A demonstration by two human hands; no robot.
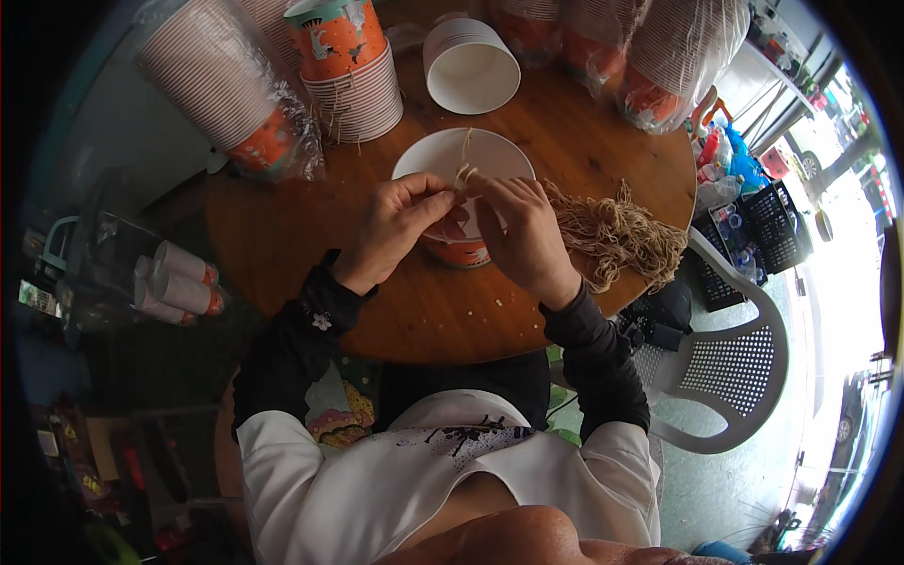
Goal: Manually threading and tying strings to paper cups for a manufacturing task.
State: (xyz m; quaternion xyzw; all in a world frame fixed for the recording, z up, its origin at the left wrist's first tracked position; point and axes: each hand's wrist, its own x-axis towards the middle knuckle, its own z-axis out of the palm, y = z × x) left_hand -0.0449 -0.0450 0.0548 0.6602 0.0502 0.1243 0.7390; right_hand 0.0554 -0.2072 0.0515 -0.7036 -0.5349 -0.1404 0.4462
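Note:
My left hand [399,220] and my right hand [524,226] meet over a white paper bucket [457,252] with an orange printed outside. Between their fingertips runs a thin tan string [466,171], whose upper end lies across the bucket's far inner wall. Both hands are closed, thumb and fingers pinched on the string. A knot or loop seems to sit at the pinch, though the fingers partly hide it. Right beside my right wrist lies a loose heap of tan string [626,235] on the table.
The round wooden table [395,325] carries another white bucket [473,73] on its side. Stacked orange buckets [353,94] and plastic-wrapped stacks [212,80] line the far edge. A grey plastic chair [730,372] and black crates [777,226] stand at the right; bagged cups [179,282] are at the left.

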